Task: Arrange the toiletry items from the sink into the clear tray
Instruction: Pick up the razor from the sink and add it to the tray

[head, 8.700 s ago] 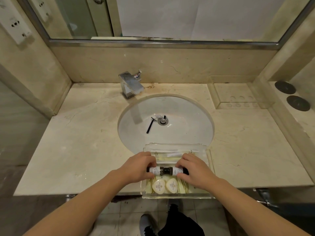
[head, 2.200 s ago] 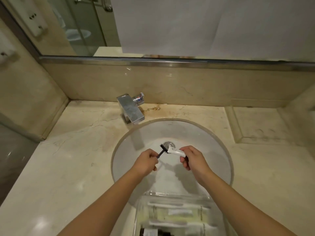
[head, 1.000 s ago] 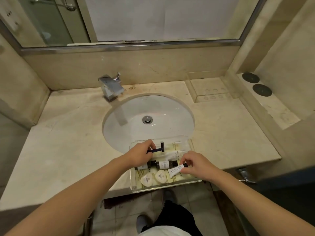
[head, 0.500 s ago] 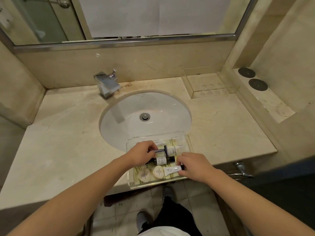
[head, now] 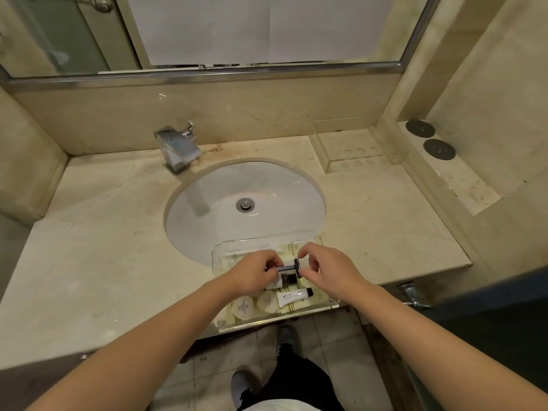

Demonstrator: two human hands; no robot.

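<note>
The clear tray [head: 323,310] sits at the counter's front edge, overlapping the sink [head: 267,185]. Over it, my left hand [head: 252,274] holds the dark razor [head: 292,266] by its handle. My right hand [head: 329,269] pinches the razor's head from the right. Under the razor lie small dark-capped bottles [head: 289,278], partly hidden by my hands. Near the tray's front rest a small white tube [head: 293,296] and two round white soaps [head: 256,304]. White sachets [head: 292,247] lie along the tray's back. The sink bowl holds only its drain [head: 245,205].
A chrome faucet [head: 178,149] stands at the back left of the sink. A second clear tray [head: 353,155] stands at the back right. Two dark round discs [head: 430,139] lie on a raised ledge at the right. A mirror runs along the back wall.
My right hand has let go of the white tube, which now lies in the tray's front, and has moved up to the razor's head. The left hand still holds the razor.
</note>
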